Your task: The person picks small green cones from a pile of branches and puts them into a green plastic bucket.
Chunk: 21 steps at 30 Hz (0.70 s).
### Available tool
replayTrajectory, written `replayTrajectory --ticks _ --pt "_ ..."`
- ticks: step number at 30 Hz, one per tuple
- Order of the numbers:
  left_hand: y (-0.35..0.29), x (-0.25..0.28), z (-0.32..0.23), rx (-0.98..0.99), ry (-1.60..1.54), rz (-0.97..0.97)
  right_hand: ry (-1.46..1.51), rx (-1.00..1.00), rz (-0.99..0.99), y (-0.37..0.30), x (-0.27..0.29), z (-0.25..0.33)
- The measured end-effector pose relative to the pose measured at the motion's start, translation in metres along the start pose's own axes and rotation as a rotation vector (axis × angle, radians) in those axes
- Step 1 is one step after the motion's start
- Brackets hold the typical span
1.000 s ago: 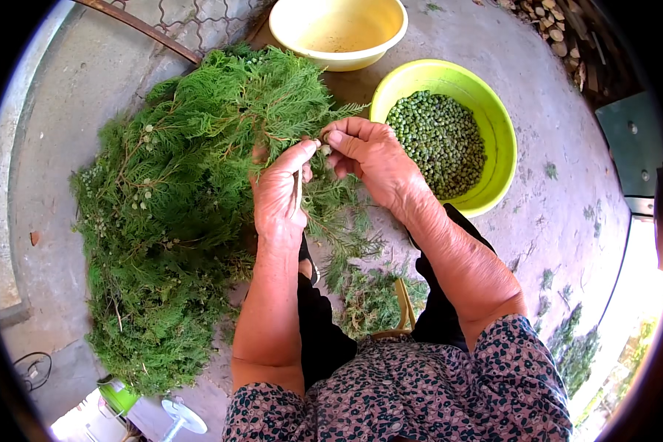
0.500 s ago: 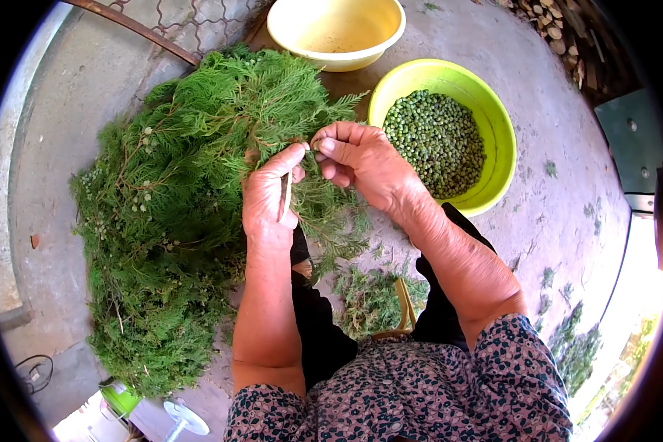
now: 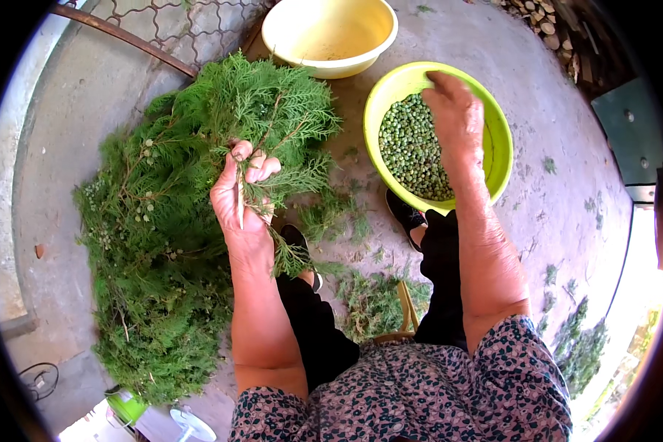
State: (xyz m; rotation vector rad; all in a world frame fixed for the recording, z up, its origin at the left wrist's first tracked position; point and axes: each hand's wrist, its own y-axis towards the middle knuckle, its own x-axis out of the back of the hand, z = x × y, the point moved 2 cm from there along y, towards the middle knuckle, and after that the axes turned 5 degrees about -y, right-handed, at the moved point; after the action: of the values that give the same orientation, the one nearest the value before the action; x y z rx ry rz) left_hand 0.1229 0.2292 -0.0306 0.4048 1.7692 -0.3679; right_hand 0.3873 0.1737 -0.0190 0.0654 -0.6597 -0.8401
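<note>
My left hand (image 3: 244,193) is closed around a leafy evergreen branch (image 3: 272,121), whose flat green sprays fan out above and below the fingers. A narrow pale strip (image 3: 241,205) lies along that palm; what it is I cannot tell. Over the bright green basin (image 3: 502,140) hangs my right hand (image 3: 455,118), its fingers stretched out and slightly smeared, with nothing visible in them. Small round green cones or berries (image 3: 411,151) fill the bottom of the basin, partly hidden by this hand.
A large heap of evergreen branches (image 3: 162,295) lies at my left. Beyond it stands a pale yellow basin (image 3: 328,33). Cut sprigs (image 3: 376,306) litter the floor between my feet. Stacked firewood (image 3: 549,26) is at the far right, near a dark green panel (image 3: 630,136).
My right hand has moved away from the left, over to the green basin, and its pinch has opened. My left hand has shifted slightly left and nearer, still holding the branch.
</note>
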Motion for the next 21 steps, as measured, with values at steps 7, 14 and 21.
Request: replayTrajectory --ticks 7,14,21 --pt "0.003 0.010 0.003 -0.037 -0.004 0.009 0.580 -0.406 0.969 -0.058 -0.039 0.042" --pt "0.001 0.012 0.020 -0.104 0.279 -0.284 0.442 0.063 0.737 -0.095 -0.048 0.062" --pt "-0.005 0.005 0.052 -0.115 0.445 -0.527 0.265 0.107 0.661 -0.100 -0.053 0.062"
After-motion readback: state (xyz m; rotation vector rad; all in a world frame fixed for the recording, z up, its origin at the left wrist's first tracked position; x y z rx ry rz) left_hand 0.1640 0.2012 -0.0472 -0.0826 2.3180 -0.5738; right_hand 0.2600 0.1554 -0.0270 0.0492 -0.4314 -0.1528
